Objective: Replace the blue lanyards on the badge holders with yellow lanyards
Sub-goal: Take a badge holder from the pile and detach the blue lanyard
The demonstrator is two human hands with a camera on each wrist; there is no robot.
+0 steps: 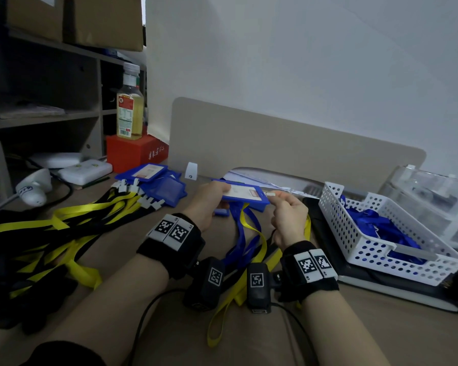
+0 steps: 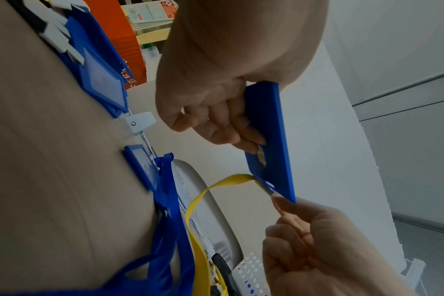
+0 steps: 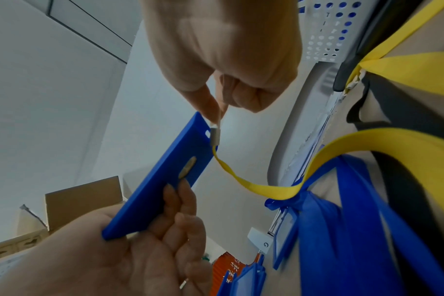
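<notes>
Above a cluttered desk (image 1: 148,260), the left hand (image 1: 204,204) grips a stiff, light badge holder (image 1: 245,195); the right hand (image 1: 286,215) pinches the floppy yellow lanyard's clip (image 3: 215,135), likely the best hold, at its slot.

Plain white wall (image 1: 315,62) filling 12 to 3 o'clock. Beige rounded desk divider panel (image 1: 275,143) standing at 12 on tan wooden desktop (image 1: 381,334). Grey open shelving unit (image 1: 50,101) sitting at 10, cardboard boxes (image 1: 90,19) resting on top. Light looking dim, flat.

Two hands (image 1: 206,204), one held badge holder (image 1: 245,195), one white basket (image 1: 354,233), one bottle (image 1: 130,104) and one red box (image 1: 135,154) are counted.
</notes>
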